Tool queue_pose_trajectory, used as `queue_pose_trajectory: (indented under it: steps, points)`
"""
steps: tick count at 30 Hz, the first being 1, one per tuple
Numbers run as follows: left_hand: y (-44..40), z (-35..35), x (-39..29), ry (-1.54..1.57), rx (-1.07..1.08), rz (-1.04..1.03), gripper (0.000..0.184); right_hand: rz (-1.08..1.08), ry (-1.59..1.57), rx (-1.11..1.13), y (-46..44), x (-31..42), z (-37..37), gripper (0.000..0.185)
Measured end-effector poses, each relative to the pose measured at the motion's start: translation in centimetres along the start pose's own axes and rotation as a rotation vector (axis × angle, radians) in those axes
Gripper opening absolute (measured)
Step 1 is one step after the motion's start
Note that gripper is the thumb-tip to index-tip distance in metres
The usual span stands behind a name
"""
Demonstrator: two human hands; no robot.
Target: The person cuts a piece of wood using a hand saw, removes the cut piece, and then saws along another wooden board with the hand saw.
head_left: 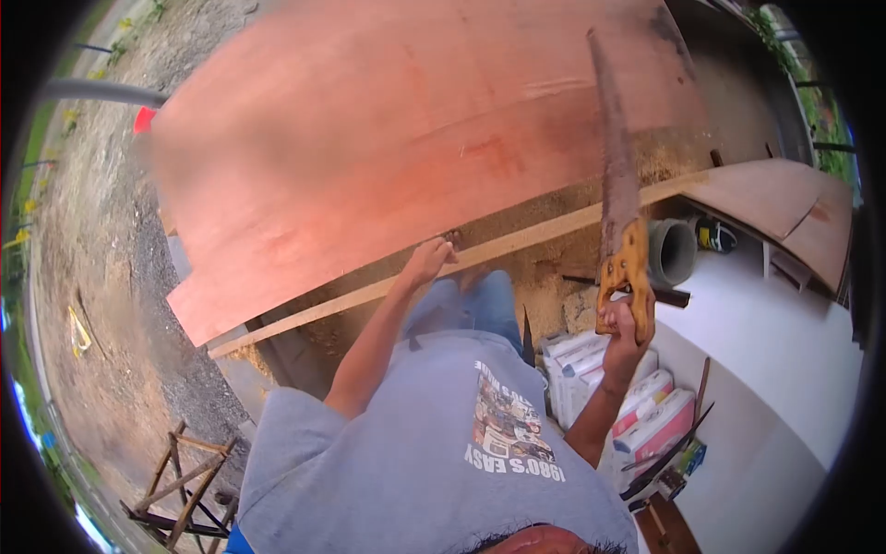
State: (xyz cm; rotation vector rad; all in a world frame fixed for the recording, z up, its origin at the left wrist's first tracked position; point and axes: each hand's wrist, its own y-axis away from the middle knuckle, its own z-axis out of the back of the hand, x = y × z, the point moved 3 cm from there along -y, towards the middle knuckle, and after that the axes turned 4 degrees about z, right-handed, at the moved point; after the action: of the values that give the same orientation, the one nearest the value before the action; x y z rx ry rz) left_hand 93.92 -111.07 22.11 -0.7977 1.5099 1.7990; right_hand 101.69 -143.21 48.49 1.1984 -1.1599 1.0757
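My right hand (626, 331) is closed around the yellow-brown wooden handle of a handsaw (622, 185). Its long, rusty-looking blade points away from me, overlapping the reddish plywood sheet (397, 148) in this view; whether it touches the sheet I cannot tell. My left hand (429, 262) is at the sheet's near edge, fingers curled in, beside a small dark spot. What those fingers hold, if anything, is hidden. A long, thin strip of wood (517, 242) runs along the near side of the sheet, close to my left hand.
A grey bucket (672, 251) and a dark container with a yellow label (715, 235) stand at right, near another board (775, 198). White and pink packages (653, 420) lie beside my right arm. A wooden frame (185, 485) is at lower left, on gravelly ground.
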Motion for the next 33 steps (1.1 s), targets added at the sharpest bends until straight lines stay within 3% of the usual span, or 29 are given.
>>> queue_pose_trajectory:
  steps: [4,7,9,11,12,14,16,18,20,22,24,30,33]
  points:
    - [-0.9,0.9,-1.9,0.149,0.002,-0.021,0.037,0.029,0.172,0.097,-5.1,-2.0,-5.8,0.049]
    - [1.8,2.2,2.4,0.182,-0.164,0.052,0.037,0.016,0.149,0.315,-8.0,-6.4,-8.8,0.049]
    - [5.6,1.1,9.7,0.176,-0.351,0.309,0.038,0.167,0.282,0.478,-10.9,-6.8,-12.3,0.049]
    - [10.7,1.3,12.4,0.138,-0.326,0.32,0.04,0.397,0.324,0.573,-13.3,-7.5,-18.2,0.049]
    - [13.0,-0.2,17.3,0.307,-0.372,0.44,0.042,0.513,0.338,0.612,-14.5,-8.0,-21.1,0.048]
    - [17.9,-3.7,26.0,0.257,-0.261,0.6,0.048,0.597,0.351,0.676,-16.1,-10.8,-26.7,0.047]
    - [22.3,-8.0,31.0,0.084,-0.141,0.806,0.054,0.344,0.582,0.778,-17.9,-14.5,-32.5,0.048]
    - [24.5,-10.9,28.9,0.183,-0.144,0.895,0.053,0.781,0.471,0.672,-19.2,-17.9,-38.3,0.049]
    - [24.5,-12.2,25.7,0.33,-0.217,0.93,0.053,0.95,0.658,0.711,-22.8,-27.3,-42.8,0.047]
    - [23.5,-11.7,22.5,0.437,-0.285,0.946,0.053,0.975,0.598,0.715,-22.4,-22.7,-47.7,0.05]
    - [21.8,-10.4,21.0,0.526,-0.341,0.946,0.054,1.121,0.674,0.699,-24.5,-24.3,-51.0,0.053]
    - [18.4,-6.4,18.9,0.655,-0.372,0.962,0.06,1.145,1.039,0.836,-30.7,-31.8,-54.4,0.069]
    - [18.7,-5.8,19.9,0.618,-0.306,0.993,0.063,0.993,1.333,0.954,-30.7,-32.7,-55.5,0.072]
